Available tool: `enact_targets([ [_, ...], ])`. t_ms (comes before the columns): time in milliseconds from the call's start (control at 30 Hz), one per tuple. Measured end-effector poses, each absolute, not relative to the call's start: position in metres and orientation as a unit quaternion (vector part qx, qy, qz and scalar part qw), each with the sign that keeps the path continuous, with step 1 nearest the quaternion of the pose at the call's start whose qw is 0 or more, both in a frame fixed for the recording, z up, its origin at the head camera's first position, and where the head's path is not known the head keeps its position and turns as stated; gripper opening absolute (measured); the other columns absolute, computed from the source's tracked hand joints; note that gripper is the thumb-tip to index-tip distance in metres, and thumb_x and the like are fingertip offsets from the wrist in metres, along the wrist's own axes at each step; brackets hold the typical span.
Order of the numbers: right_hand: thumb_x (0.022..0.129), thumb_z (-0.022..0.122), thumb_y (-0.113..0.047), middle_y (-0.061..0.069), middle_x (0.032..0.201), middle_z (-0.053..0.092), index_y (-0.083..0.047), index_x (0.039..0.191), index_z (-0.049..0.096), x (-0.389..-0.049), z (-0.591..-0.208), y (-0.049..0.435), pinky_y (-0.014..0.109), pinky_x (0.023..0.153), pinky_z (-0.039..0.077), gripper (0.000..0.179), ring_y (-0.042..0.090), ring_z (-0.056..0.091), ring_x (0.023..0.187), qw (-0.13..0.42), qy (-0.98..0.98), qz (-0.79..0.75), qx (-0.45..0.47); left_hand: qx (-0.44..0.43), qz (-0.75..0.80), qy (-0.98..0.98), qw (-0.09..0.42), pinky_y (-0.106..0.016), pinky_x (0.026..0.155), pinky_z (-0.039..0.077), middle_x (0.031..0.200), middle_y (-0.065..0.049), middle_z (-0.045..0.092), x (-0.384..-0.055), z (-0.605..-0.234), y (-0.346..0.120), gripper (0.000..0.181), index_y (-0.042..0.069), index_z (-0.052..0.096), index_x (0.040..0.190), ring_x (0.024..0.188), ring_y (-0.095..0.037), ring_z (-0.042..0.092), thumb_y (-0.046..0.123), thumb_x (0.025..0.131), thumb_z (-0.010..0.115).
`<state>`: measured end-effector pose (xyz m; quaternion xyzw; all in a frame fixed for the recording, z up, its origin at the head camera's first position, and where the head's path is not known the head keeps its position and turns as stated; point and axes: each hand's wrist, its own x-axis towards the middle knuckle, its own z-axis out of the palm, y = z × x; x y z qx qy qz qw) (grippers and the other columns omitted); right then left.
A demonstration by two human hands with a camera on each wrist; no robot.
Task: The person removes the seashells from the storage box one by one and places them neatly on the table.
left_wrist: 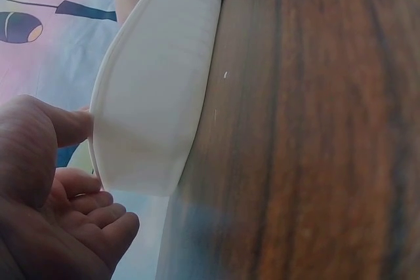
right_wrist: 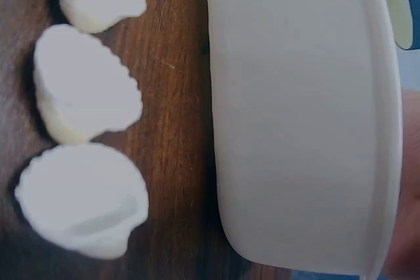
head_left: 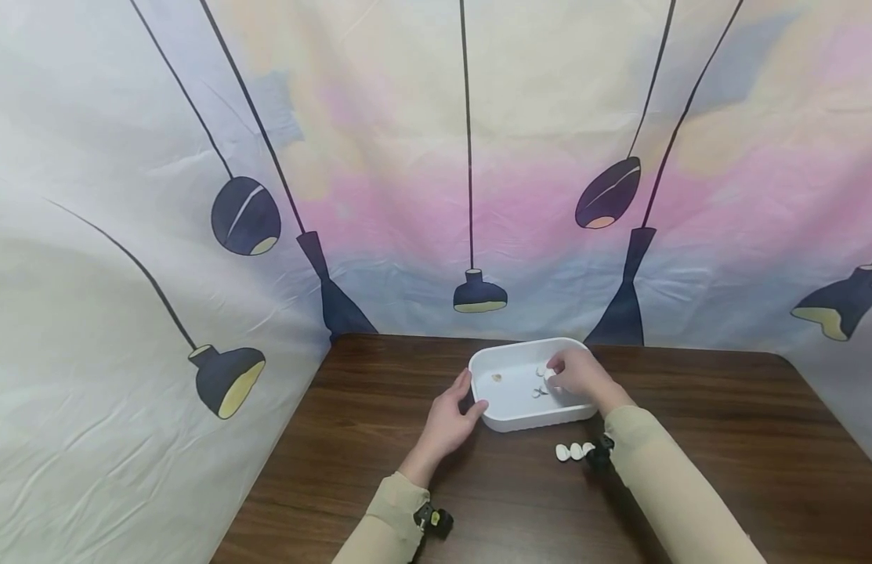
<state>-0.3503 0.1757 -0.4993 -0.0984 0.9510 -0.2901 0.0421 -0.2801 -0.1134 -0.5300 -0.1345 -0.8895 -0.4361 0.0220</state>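
A white plastic tray (head_left: 534,423) with rounded corners stands on the dark wooden table. My left hand (head_left: 446,423) holds its left front corner, thumb and fingertips at the rim. Over the right part of the tray, my right hand (head_left: 580,374) reaches in with curled fingers and pinches a small white shell (head_left: 551,377). Several small shells lie on the tray floor, including a tan one (head_left: 497,377) on the left. In the right wrist view the tray wall hides the right fingers.
Three white scalloped shells lie in a row on the table in front of the tray, the middle shell (right_wrist: 88,86) and the end shell (right_wrist: 85,198) among them. A patterned cloth (head_left: 407,196) with printed lamps hangs behind the wooden table (head_left: 379,392).
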Motion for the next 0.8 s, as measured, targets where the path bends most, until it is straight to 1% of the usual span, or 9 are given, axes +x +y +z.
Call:
enact_targets([
  [100, 0.088, 0.083, -0.009, 0.011, 0.099, 0.075, 0.006, 0.114, 0.076, -0.348, -0.499, 0.179, 0.046, 0.087, 0.059, 0.030, 0.027, 0.068, 0.094, 0.035, 0.946, -0.307, -0.101, -0.136, -0.435, -0.890, 0.023, -0.051, 0.126, 0.033, 0.169, -0.016, 0.037, -0.280, -0.530, -0.113, 0.068, -0.005, 0.042, 0.160, 0.156, -0.033, 0.037, 0.026, 0.106, 0.069],
  [300, 0.088, 0.083, -0.013, 0.008, 0.096, 0.075, 0.003, 0.111, 0.077, -0.343, -0.495, 0.186, 0.045, 0.085, 0.059, 0.029, 0.026, 0.070, 0.093, 0.012, 0.934, -0.334, -0.123, -0.132, -0.435, -0.891, 0.021, -0.049, 0.127, 0.032, 0.170, -0.015, 0.036, -0.279, -0.532, -0.115, 0.068, -0.003, 0.041, 0.161, 0.157, -0.031, 0.036, 0.027, 0.106, 0.068],
  [500, 0.090, 0.082, -0.013, 0.005, 0.097, 0.076, 0.001, 0.113, 0.078, -0.338, -0.495, 0.195, 0.044, 0.087, 0.058, 0.027, 0.024, 0.070, 0.094, -0.015, 0.928, -0.343, -0.146, -0.137, -0.439, -0.888, 0.024, -0.050, 0.126, 0.033, 0.170, -0.016, 0.037, -0.278, -0.531, -0.115, 0.069, -0.005, 0.041, 0.160, 0.156, -0.032, 0.037, 0.028, 0.106, 0.068],
  [667, 0.092, 0.080, -0.013, 0.007, 0.099, 0.078, 0.002, 0.117, 0.078, -0.330, -0.494, 0.203, 0.044, 0.088, 0.057, 0.029, 0.026, 0.072, 0.096, -0.037, 0.921, -0.363, -0.140, -0.136, -0.442, -0.887, 0.023, -0.051, 0.126, 0.033, 0.170, -0.015, 0.037, -0.279, -0.531, -0.114, 0.069, -0.004, 0.042, 0.160, 0.156, -0.033, 0.037, 0.028, 0.106, 0.069],
  [800, 0.093, 0.080, -0.014, 0.010, 0.104, 0.077, 0.003, 0.121, 0.076, -0.322, -0.493, 0.205, 0.042, 0.085, 0.058, 0.033, 0.028, 0.073, 0.097, -0.052, 0.913, -0.384, -0.129, -0.137, -0.443, -0.885, 0.025, -0.052, 0.126, 0.033, 0.170, -0.016, 0.037, -0.280, -0.531, -0.114, 0.068, -0.004, 0.042, 0.160, 0.156, -0.033, 0.037, 0.027, 0.106, 0.069],
])
